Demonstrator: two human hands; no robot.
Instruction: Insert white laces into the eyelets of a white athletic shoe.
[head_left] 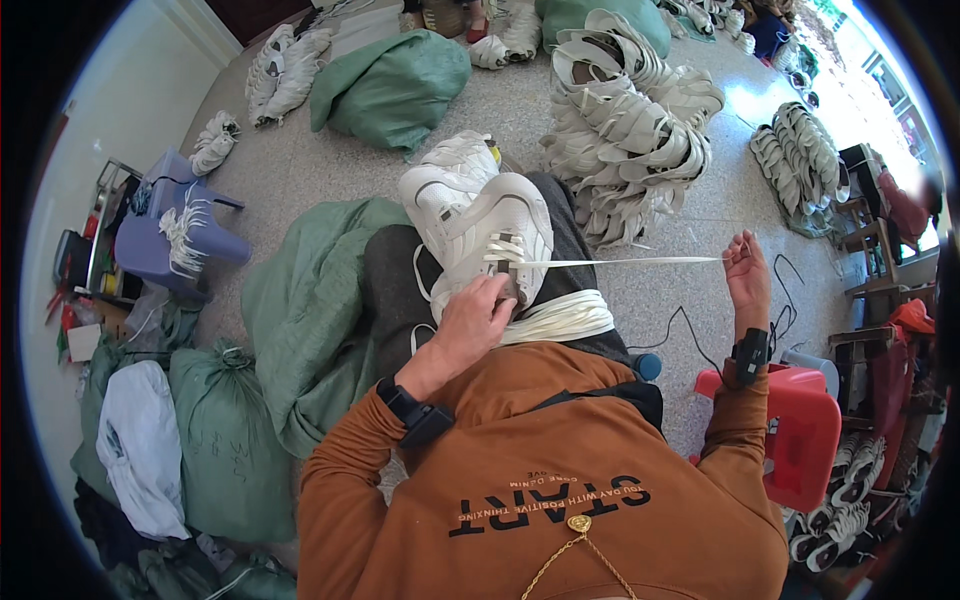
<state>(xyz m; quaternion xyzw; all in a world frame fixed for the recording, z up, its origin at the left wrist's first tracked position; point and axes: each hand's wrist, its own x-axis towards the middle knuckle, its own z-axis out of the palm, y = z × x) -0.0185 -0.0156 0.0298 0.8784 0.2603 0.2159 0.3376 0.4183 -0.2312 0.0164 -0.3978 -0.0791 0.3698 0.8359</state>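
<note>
Two hands engaged. Left hand presses down on a white sneaker resting on the lap; right hand pinches the flat white shoelace, drawn taut to the side. Shoe judged light, pliable; lace limp, best gripped near its tip.

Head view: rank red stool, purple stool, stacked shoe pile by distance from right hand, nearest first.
From the right hand:
1. Red stool, just below it, at the person's right.
2. Shoe pile, up and left on the floor.
3. Purple stool, far left side.
</note>
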